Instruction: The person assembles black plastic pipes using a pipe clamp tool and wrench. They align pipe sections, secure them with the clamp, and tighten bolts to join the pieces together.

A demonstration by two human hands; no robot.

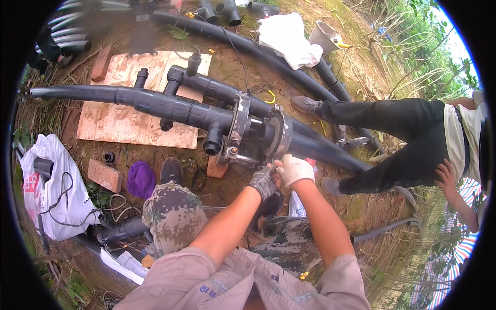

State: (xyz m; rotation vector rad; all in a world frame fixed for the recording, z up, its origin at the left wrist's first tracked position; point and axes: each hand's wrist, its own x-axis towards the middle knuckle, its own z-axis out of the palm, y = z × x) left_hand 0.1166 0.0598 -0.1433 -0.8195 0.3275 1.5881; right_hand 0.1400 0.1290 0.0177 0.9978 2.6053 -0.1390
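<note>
A long black plastic pipe (155,103) with tee branches runs across the middle. Two metal clamp rings stand around it, a left ring (238,124) and a right ring (281,135), joined by rods. At the lower end of the right ring my hands come together. My left hand (263,183), in a grey glove, is closed, fingertips towards the ring's lower end. My right hand (295,170), in a white glove, is closed beside it, thumb and fingers pinched. Whatever lies between the fingers is too small or hidden to make out.
Under the pipe lies a wooden board (119,121). Bricks (105,175), a purple cloth (140,179) and a white sack (57,191) are at the left. Another person (392,124) stands at the right, feet close to the pipe. A bucket (324,37) stands behind.
</note>
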